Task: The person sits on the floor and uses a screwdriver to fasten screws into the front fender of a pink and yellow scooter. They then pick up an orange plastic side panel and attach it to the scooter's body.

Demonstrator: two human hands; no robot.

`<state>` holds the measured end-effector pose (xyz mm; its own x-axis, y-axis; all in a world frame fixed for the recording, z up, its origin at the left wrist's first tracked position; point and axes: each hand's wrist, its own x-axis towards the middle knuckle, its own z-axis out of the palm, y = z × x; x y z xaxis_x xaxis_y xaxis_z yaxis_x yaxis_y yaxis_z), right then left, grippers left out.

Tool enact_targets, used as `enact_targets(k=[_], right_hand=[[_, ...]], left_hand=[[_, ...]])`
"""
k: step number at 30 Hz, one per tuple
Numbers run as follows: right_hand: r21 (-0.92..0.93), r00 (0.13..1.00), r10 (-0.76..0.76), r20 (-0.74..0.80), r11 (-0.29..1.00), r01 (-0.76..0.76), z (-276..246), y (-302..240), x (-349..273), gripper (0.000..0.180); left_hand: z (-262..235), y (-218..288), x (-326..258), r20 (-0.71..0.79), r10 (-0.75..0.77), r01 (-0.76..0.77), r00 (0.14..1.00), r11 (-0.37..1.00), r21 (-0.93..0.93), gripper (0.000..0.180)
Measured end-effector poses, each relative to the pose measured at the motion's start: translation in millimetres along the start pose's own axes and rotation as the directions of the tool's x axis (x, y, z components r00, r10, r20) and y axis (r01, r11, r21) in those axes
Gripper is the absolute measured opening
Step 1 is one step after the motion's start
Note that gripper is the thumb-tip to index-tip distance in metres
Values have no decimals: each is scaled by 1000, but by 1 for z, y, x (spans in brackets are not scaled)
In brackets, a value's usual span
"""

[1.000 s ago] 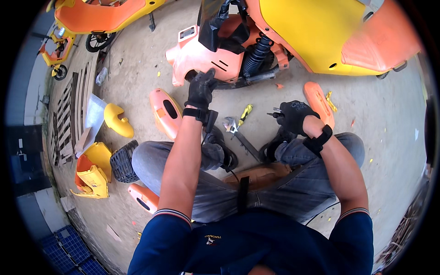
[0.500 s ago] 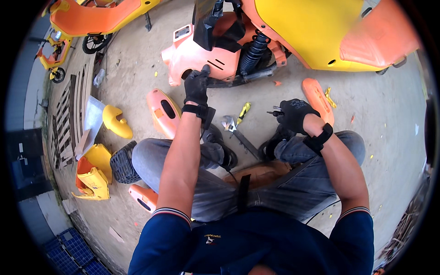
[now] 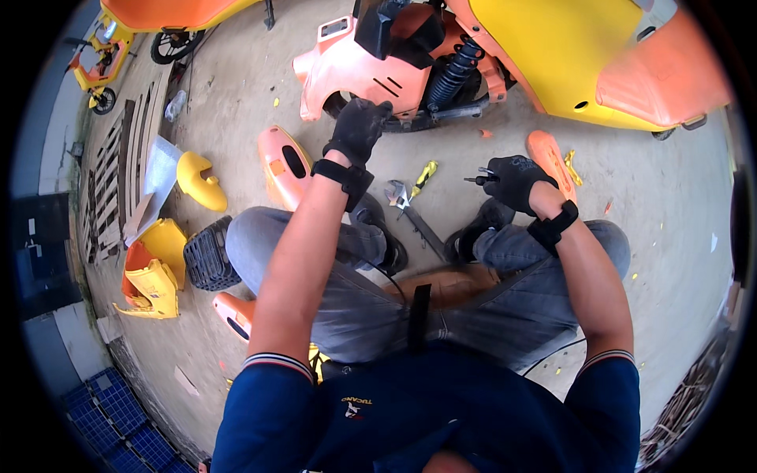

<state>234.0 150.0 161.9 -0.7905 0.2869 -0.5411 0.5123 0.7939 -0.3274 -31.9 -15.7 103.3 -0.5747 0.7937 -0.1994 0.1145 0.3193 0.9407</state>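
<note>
A salmon-orange wheel cover [image 3: 359, 75] with two slots sits on the scooter at the top, beside a black coil shock absorber [image 3: 453, 77]. My left hand [image 3: 357, 132], in a black glove, is at the lower edge of this cover, its fingers curled. Whatever they may hold is hidden. Off to the right, above my knee, my gloved right hand [image 3: 516, 183] is closed around small dark bolt-like pieces [image 3: 478, 179], whose ends poke out to the left. Between my feet lie an adjustable wrench [image 3: 422, 226] and a yellow-handled screwdriver [image 3: 426, 178].
Salmon-orange panels lie on the concrete floor, one left of my left hand [image 3: 285, 167], another beyond my right hand [image 3: 550, 158]. Yellow parts [image 3: 201, 181], a black crate-like piece [image 3: 209, 254] and a wooden pallet [image 3: 110, 189] are farther left. The yellow scooter body [image 3: 544, 51] overhangs the top.
My left hand has shifted a little to the right along the cover's lower edge, its fingers curling more. My right hand still holds the small dark pieces. The whole view has shifted slightly.
</note>
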Motion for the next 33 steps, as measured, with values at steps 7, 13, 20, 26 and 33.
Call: enact_targets(k=[7, 13, 20, 26, 33], right_hand=[[85, 998, -55, -27, 995, 57, 5, -2, 3, 30], [238, 981, -154, -121, 955, 179, 17, -5, 12, 30], [815, 993, 103, 65, 568, -112, 47, -2, 34, 30], [994, 974, 197, 111, -7, -112, 87, -26, 88, 19], [998, 942, 334, -17, -51, 36, 112, -51, 126, 19]], left_hand=[[16, 17, -49, 234, -71, 137, 970, 950, -281, 17], [86, -18, -55, 359, -358, 468, 862, 833, -295, 21], [58, -78, -15, 389, -128, 234, 912, 943, -238, 26], [91, -62, -23, 282, -314, 417, 907, 762, -495, 31], [89, -97, -1, 179, 147, -119, 973, 980, -159, 29]])
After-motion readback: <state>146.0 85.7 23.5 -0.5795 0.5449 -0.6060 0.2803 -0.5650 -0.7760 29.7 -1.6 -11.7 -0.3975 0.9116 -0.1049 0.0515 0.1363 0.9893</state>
